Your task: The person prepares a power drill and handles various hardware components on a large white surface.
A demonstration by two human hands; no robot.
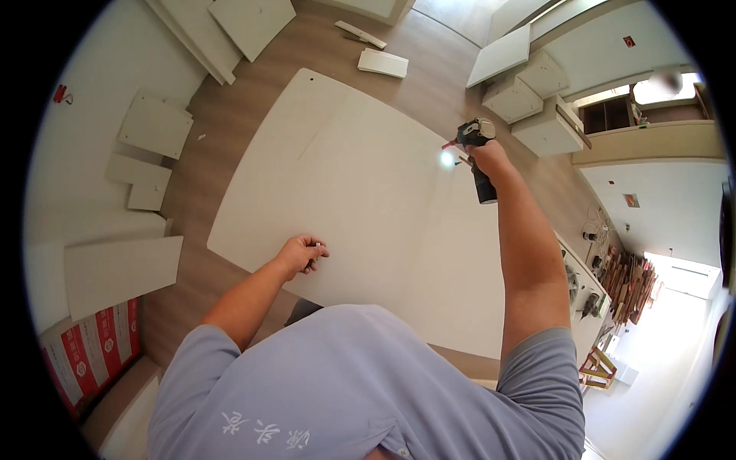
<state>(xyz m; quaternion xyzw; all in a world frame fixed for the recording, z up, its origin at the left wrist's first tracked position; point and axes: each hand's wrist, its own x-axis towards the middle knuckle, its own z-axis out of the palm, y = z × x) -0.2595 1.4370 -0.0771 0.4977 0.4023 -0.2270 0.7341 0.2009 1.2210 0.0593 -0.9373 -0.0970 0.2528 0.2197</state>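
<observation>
A large white panel (360,207) lies flat before me. Over its far right edge, my right hand (493,162) grips a black cordless drill (477,133), its red-tipped bit pointing left. The drill's lamp throws a bright spot onto the panel beside the bit. Close to that spot is a small dark thing, perhaps a screw, too small to be sure of. Above the panel's near left edge, my left hand (303,256) is closed, with a small pale piece between its fingertips that I cannot make out.
White boards (123,276) lean along the left wall above red-and-white boxes (96,345). Loose strips (383,63) lie on the wooden floor beyond the panel. White box units (546,126) stand at the far right. Another drill (590,305) and a wood pile (630,287) are to my right.
</observation>
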